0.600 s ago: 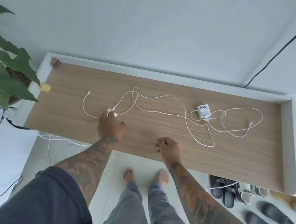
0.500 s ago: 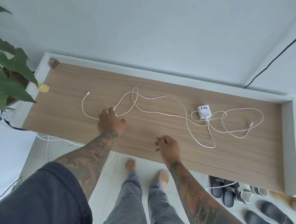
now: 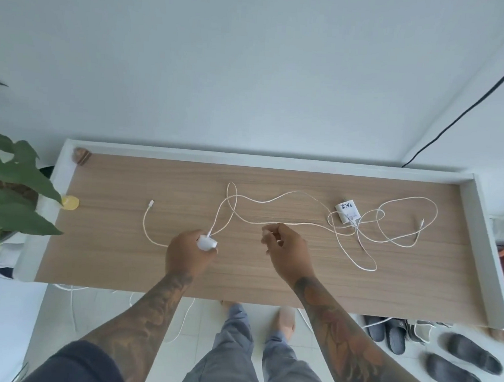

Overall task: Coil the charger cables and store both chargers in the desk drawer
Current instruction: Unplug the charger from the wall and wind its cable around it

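1. Nearest the camera: grey trousers and two bare feet (image 3: pixel 286 320) on pale floor tiles, below the desk's near edge. Dark slippers (image 3: pixel 453 372) lie on the floor to the right.
2. Two tattooed forearms reach up over the wooden desk (image 3: pixel 121 256), which has a raised white rim on its left, far and right sides.
3. Left hand (image 3: pixel 188 253): fingers curled round a small white charger plug (image 3: pixel 207 243), gripping it just above the desktop, left of centre.
4. That plug's white cable (image 3: pixel 225 207) rises from the plug, loops toward the far side, then runs across the desk to the right. Another stretch curves left from under the hand and ends in a connector (image 3: pixel 151 203) lying loose on the wood.
5. Right hand (image 3: pixel 288 254): fingers bent, thumb and fingertips closed near the cable run at desk centre. Cannot tell whether they pinch the cable or only hover at it.
6. Farther right: second charger (image 3: pixel 346 213), a white block with handwriting on it, lies flat on the desk, its own cable (image 3: pixel 406 222) sprawled in tangled loops around and beyond it.
7. Left side: a yellow disc (image 3: pixel 70 202) by the rim, a small brown object (image 3: pixel 81 156) in the far-left corner, plant leaves (image 3: pixel 9 191) overhanging.
8. Far: pale wall, with a black wire (image 3: pixel 471 107) running diagonally down it.
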